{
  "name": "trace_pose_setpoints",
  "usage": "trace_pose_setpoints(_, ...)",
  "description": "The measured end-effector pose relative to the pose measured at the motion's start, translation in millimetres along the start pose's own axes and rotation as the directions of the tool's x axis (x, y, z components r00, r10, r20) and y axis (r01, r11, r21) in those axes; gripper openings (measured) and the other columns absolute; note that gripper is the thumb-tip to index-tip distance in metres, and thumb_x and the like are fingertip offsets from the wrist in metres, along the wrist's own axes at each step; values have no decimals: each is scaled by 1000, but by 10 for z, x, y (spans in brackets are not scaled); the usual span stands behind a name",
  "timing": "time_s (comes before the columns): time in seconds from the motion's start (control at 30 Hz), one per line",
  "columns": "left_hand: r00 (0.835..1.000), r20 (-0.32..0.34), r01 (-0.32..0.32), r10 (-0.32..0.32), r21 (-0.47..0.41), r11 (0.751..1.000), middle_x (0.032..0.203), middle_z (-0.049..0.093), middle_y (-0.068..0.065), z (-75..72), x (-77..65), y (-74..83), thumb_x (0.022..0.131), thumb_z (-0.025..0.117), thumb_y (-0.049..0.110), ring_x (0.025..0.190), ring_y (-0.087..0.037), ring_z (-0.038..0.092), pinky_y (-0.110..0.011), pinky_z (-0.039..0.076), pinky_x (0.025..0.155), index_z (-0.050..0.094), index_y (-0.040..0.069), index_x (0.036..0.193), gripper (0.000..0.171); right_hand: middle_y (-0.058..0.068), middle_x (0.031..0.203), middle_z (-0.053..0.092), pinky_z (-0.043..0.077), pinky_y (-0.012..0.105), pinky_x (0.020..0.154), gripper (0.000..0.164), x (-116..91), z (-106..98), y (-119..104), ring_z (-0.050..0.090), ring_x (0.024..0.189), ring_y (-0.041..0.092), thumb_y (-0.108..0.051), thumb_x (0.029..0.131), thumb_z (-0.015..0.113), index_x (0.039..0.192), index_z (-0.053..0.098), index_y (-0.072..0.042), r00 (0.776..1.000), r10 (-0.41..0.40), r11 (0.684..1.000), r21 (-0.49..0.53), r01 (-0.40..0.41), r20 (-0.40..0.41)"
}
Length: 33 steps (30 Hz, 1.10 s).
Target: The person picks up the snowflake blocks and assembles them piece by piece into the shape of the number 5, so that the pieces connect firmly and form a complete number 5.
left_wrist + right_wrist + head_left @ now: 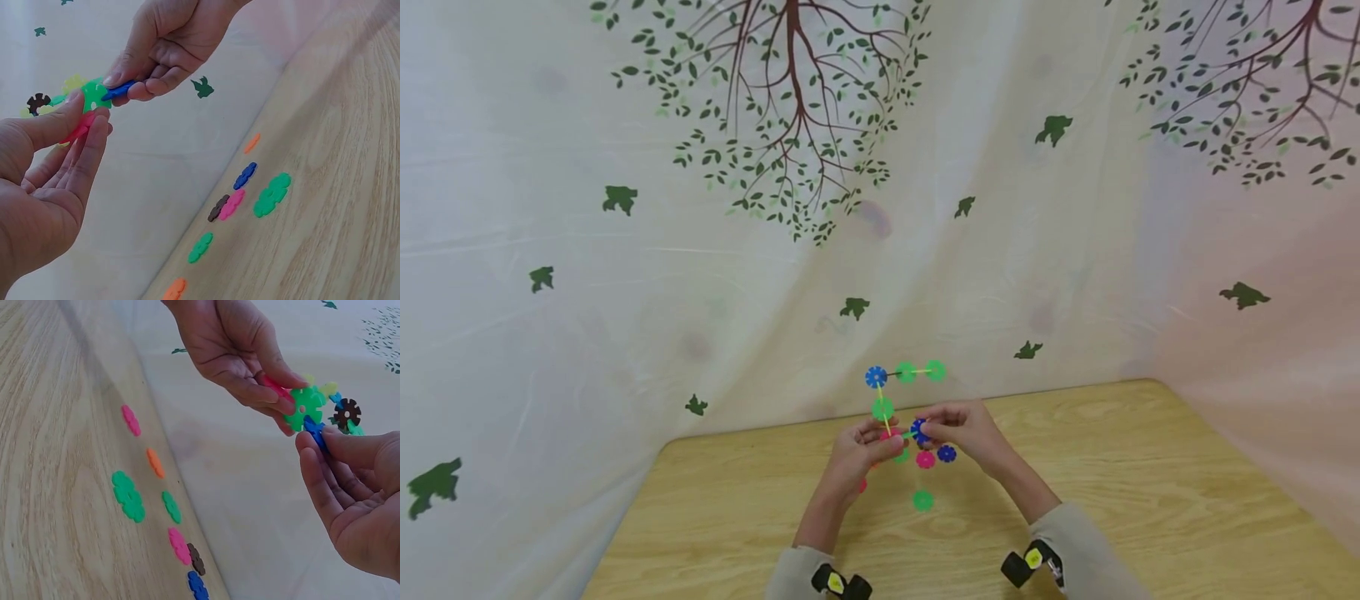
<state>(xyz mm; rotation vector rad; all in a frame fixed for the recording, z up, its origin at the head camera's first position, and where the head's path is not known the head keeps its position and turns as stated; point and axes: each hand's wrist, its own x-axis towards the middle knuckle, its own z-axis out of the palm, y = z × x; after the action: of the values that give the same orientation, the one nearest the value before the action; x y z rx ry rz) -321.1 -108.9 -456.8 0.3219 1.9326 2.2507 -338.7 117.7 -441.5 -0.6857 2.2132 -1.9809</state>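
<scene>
My left hand (853, 457) pinches a pink notched disc (78, 130) between thumb and fingers. That disc belongs to a chain of linked plastic snowflake discs, with a blue disc (876, 377) and a green disc (906, 372) standing out above the hand in the head view. My right hand (976, 432) pinches a dark blue disc (315, 432) between thumb and fingertips. Its edge meets a green disc (307, 406) next to the pink one. A brown disc (347, 413) shows farther along the chain. Both hands are held up over the table's far part.
Loose discs lie on the wooden table (737, 517): a large green one (922, 500), a pink one (925, 459), a blue one (947, 454), an orange one (155, 463) and a brown one (196, 559). A cloth (775, 333) with printed leaves hangs behind the table's far edge.
</scene>
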Motion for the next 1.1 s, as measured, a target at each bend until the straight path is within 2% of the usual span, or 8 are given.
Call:
trace_pose_setpoints(0.13,1000,4,-2,2,17,1000,101,75,-2,2,4,2,93,73,8,96,-15,75,-26,60,86,61,-7,126,39,16,94,77,64,35,79,30,-9,-13,6,73,78,11,-13,100,66,116,68,12,999,39,999,30,-39,11)
trace_pose_setpoints(0.37,996,90,17,-16,-12,1000,116,72,-7,15,15,-51,97,70,9,107,-20,72,-32,60,94,55,-10,134,45,7,93,77,64,33,79,31,-41,-39,-2,75,83,18,-16,100,66,116,69,10,998,59,998,25,-59,9)
trace_pose_setpoints(0.47,993,116,24,-22,-16,1000,114,72,-6,53,11,-72,96,71,13,106,-17,71,-39,58,100,58,-5,135,44,10,98,77,63,34,81,30,-46,-39,-3,75,89,27,-20,99,67,116,71,5,999,54,999,-9,-54,4)
trace_pose_setpoints(0.6,990,140,20,-16,-24,1000,106,74,-3,108,0,-87,98,70,16,102,-13,70,-43,56,102,60,-3,134,42,15,103,77,63,40,82,28,-45,-32,1,74,91,33,-21,99,69,113,74,3,999,32,998,-48,-32,4)
trace_pose_setpoints(0.7,991,136,14,-11,-27,1000,103,73,-1,118,5,-94,99,68,17,100,-13,70,-42,57,101,60,-5,132,41,12,97,77,64,38,77,28,-46,-16,-9,75,86,30,-20,98,70,111,74,4,1000,23,999,-39,-23,3)
trace_pose_setpoints(0.8,993,121,10,-7,-19,1000,101,73,2,117,11,-92,99,68,17,102,-14,69,-41,58,99,61,-6,130,39,11,93,77,64,38,75,28,-38,5,-14,75,86,33,-19,96,72,109,72,6,1000,18,999,-31,-18,2)
trace_pose_setpoints(0.97,995,102,12,-11,-5,1000,102,75,4,108,14,-74,98,69,17,109,-23,69,-40,58,99,62,-7,128,39,12,94,77,63,47,79,27,-25,22,-24,76,85,29,-19,95,73,109,72,4,1000,21,999,-42,-21,1)
trace_pose_setpoints(1.1,995,97,21,-21,-6,1000,106,75,2,100,13,-56,97,71,19,108,-21,70,-43,56,102,62,-7,127,41,12,95,77,64,40,76,26,-28,1,-53,75,84,25,-18,96,72,110,72,4,1000,25,997,-76,-24,7)
